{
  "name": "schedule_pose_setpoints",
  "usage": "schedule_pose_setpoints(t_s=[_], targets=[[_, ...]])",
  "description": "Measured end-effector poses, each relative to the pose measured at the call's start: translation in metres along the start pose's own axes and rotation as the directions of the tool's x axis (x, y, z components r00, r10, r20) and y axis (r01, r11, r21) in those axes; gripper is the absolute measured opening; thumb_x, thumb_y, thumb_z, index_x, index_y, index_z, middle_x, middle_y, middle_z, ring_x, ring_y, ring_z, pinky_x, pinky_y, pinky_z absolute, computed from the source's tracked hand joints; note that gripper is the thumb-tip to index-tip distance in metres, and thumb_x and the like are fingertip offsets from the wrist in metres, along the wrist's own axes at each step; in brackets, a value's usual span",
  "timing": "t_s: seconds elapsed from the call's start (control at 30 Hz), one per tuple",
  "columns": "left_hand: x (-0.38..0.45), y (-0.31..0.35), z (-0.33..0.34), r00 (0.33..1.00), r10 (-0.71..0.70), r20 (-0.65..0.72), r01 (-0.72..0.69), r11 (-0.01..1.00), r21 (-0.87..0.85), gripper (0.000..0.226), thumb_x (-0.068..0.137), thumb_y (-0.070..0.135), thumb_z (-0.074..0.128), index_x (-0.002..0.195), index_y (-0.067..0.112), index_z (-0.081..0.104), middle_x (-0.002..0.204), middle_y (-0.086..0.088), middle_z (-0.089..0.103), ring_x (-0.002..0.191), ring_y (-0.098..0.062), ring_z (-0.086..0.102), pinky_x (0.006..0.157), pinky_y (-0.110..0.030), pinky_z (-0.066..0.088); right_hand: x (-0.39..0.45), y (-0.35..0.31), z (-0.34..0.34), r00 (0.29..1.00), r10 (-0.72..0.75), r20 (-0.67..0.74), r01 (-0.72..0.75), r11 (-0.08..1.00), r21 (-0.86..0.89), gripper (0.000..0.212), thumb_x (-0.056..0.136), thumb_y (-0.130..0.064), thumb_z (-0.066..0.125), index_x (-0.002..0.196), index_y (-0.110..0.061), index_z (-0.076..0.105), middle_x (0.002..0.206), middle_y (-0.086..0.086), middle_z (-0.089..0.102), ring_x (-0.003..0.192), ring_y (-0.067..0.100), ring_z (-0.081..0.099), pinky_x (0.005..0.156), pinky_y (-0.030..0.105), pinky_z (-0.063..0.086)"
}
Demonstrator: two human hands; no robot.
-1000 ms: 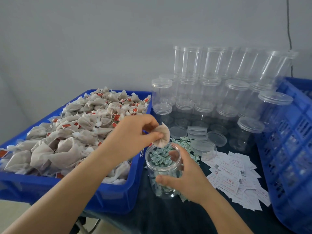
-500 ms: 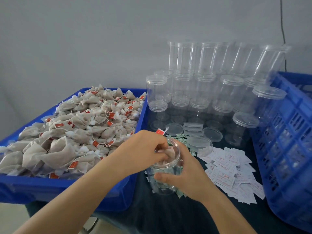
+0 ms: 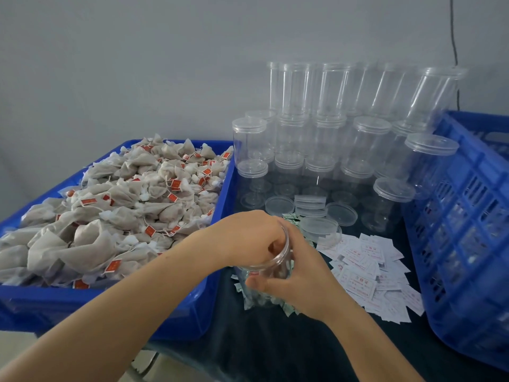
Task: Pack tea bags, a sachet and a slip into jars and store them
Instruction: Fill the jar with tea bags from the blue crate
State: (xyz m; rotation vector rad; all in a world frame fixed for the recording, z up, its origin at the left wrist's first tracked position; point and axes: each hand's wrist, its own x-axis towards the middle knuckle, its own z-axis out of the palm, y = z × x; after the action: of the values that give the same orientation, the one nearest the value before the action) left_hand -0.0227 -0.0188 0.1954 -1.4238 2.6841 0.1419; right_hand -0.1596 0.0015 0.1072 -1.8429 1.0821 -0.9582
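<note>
A clear plastic jar (image 3: 265, 274) stands open on the dark table, between the tray and the slips. My right hand (image 3: 300, 279) grips its side, thumb in front. My left hand (image 3: 245, 238) reaches over the rim, its fingers curled down into the jar's mouth around a tea bag that they mostly hide. A blue tray (image 3: 115, 307) on the left is heaped with grey tea bags (image 3: 124, 210) bearing red tags. Small green-and-white sachets (image 3: 287, 308) lie around the jar's foot. White printed slips (image 3: 366, 271) are scattered to its right.
Stacked empty clear jars (image 3: 330, 133) with lids fill the back of the table against the wall. Loose clear lids (image 3: 279, 205) lie just behind the held jar. A tall blue slatted crate (image 3: 468, 244) stands along the right side.
My left hand has carried the tea bag from above the rim down into the jar's mouth, and its red tag no longer shows. My right hand has kept its hold on the jar.
</note>
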Motion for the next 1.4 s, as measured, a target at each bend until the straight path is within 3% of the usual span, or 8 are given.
schedule_pose_setpoints(t_s=[0.27,0.4,0.57,0.67,0.8,1.07,1.23,1.4], targets=[[0.01,-0.001,0.006,0.992,0.026,0.123,-0.02,0.998,-0.053,0.026,0.087,0.008,0.056,0.064,0.02,0.053,0.057,0.01,0.045,0.048,-0.007,0.039,0.046,-0.016,0.03,0.0,0.004,-0.001,1.0,0.003,-0.002,-0.003,1.0,-0.012,0.097,0.061,-0.034,0.094,0.137,-0.049,0.036,0.119,-0.041,0.052,0.112,-0.015,0.052,0.084,0.006,0.045],[0.015,-0.002,0.011,0.973,0.02,0.232,-0.005,0.998,-0.066,0.007,0.087,0.007,0.06,0.092,0.006,0.065,0.071,0.002,0.051,0.061,-0.011,0.044,0.059,-0.019,0.035,-0.001,0.004,0.002,0.999,0.032,0.003,-0.032,0.999,-0.023,0.101,0.05,-0.055,0.086,0.135,-0.056,0.032,0.122,-0.043,0.048,0.114,-0.017,0.049,0.091,0.012,0.042],[0.015,0.0,0.014,0.988,0.057,0.142,-0.048,0.997,-0.067,0.024,0.085,0.008,0.066,0.108,0.003,0.06,0.064,0.011,0.035,0.052,-0.002,0.033,0.046,-0.003,0.035,-0.002,0.005,0.001,0.999,0.052,-0.004,-0.052,0.998,-0.031,0.101,0.046,-0.059,0.084,0.131,-0.065,0.031,0.121,-0.04,0.05,0.112,-0.012,0.052,0.095,0.022,0.049],[0.018,-0.001,0.017,0.976,0.073,0.205,-0.057,0.995,-0.082,0.016,0.089,0.008,0.06,0.103,0.003,0.064,0.07,0.006,0.044,0.056,-0.003,0.039,0.056,-0.012,0.035,-0.003,0.005,-0.001,0.999,0.04,0.003,-0.04,0.999,-0.031,0.108,0.049,-0.053,0.087,0.141,-0.051,0.03,0.122,-0.041,0.05,0.112,-0.016,0.051,0.087,0.009,0.046],[0.017,-0.001,0.014,0.964,0.102,0.247,-0.071,0.989,-0.13,0.015,0.09,0.007,0.059,0.104,0.004,0.064,0.073,0.006,0.047,0.058,-0.003,0.041,0.056,0.002,0.034,-0.003,0.005,-0.003,1.0,0.017,0.019,-0.017,1.0,-0.016,0.106,0.058,-0.034,0.094,0.145,-0.041,0.034,0.118,-0.044,0.05,0.11,-0.02,0.049,0.078,-0.004,0.039],[0.008,-0.007,0.006,0.938,0.093,0.334,-0.05,0.989,-0.136,0.015,0.094,0.014,0.052,0.099,0.009,0.065,0.088,-0.002,0.062,0.075,-0.013,0.055,0.068,-0.023,0.045,-0.002,0.003,0.002,0.998,0.001,0.057,-0.003,1.0,0.021,0.1,0.051,-0.051,0.087,0.137,-0.052,0.037,0.123,-0.035,0.054,0.113,-0.012,0.054,0.083,0.006,0.046],[-0.012,-0.024,-0.014,0.975,0.065,0.212,-0.003,0.959,-0.283,0.02,0.098,0.028,0.049,0.098,0.02,0.067,0.085,0.014,0.066,0.073,0.003,0.061,0.066,-0.008,0.044,-0.002,0.005,0.002,0.997,-0.001,0.074,-0.003,0.998,0.055,0.092,0.059,-0.037,0.092,0.132,-0.055,0.039,0.122,-0.034,0.057,0.111,-0.01,0.057,0.082,0.001,0.043],[-0.033,-0.061,-0.026,0.992,-0.125,-0.032,0.097,0.885,-0.455,0.015,0.097,0.029,0.052,0.092,0.031,0.066,0.081,0.019,0.068,0.074,0.009,0.064,0.064,-0.006,0.045,-0.003,0.007,0.003,0.997,0.025,0.07,-0.024,1.0,-0.003,0.087,0.056,-0.046,0.091,0.109,-0.083,0.031,0.117,-0.05,0.047,0.111,-0.025,0.045,0.079,-0.008,0.034]])
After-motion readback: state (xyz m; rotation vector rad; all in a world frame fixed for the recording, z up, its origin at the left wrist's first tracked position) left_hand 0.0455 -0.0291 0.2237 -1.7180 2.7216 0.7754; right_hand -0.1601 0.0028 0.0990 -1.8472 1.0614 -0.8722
